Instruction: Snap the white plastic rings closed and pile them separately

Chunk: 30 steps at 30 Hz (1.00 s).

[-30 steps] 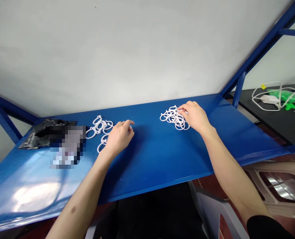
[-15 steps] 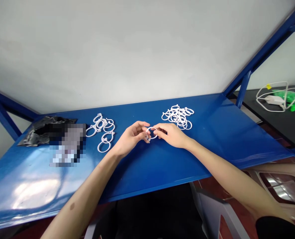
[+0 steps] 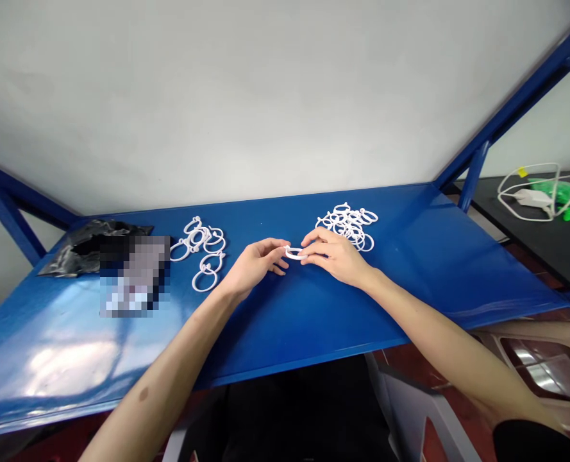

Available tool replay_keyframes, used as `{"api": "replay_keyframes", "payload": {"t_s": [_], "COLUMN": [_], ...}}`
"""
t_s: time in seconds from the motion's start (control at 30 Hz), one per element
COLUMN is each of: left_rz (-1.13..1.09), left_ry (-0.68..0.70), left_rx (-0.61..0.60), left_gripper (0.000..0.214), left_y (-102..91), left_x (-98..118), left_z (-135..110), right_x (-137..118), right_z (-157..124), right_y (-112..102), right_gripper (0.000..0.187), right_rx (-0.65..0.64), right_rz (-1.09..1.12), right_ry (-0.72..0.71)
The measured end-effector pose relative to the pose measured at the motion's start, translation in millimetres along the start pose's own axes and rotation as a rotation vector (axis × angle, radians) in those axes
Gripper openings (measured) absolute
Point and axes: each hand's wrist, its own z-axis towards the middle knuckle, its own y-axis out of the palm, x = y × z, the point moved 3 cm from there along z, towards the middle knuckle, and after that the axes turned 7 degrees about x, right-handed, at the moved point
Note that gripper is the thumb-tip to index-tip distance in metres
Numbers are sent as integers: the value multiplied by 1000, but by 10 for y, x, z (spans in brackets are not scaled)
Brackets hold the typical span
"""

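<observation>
A white plastic ring (image 3: 295,255) is held above the blue table (image 3: 285,333), between my two hands and tilted nearly edge-on to me. On its left side my left hand (image 3: 258,263) pinches it between thumb and fingertips. The fingers of my right hand (image 3: 330,255) close on its right side. Just behind my right hand lies a pile of similar white rings (image 3: 347,221), each with a small knob, partly covered by that hand. Left of my left hand several more such rings (image 3: 204,278) lie in a looser, overlapping group.
A crumpled black plastic bag (image 3: 80,250) lies at the table's left, beside a pixelated flat object (image 3: 138,276). A pale wall (image 3: 256,96) stands behind. At the right, a dark table (image 3: 520,224) bears a white cable (image 3: 556,192) and green plastic (image 3: 561,192). Blue frame bars slant at both ends.
The held ring has turned from facing me to nearly edge-on. My right hand's fingers have shifted their hold on it, and the whole view has moved slightly.
</observation>
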Motion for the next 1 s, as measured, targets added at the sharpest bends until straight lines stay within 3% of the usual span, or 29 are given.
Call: {"api": "replay_keyframes", "payload": {"t_s": [0.17,0.3,0.43,0.57,0.77,1.0], "left_rz": [-22,-18,-37,-23,45,91], "left_ry": [92,150,196,157,103,138], "left_rx": [6,-6,-10,23,-44,20], "left_gripper": [36,35,37,42,46,40], "left_y": [4,22,36,47,144,199], "left_x": [40,75,79,29,-34,-104], "left_z": [-12,-37,-37,-21,-44,-47], "right_x": [-62,-59,0,44,10,-4], "right_z": [-13,-19,-38,-49,-41,-48], "right_y": [-14,33,86,91,53,109], "right_gripper": [16,44,27,18,19,19], "right_rx": [-77,-87,-37,49,154,76], "right_rz": [18,159,142,102,-27,-23], "right_ry": [22,177,263,231,169,106]}}
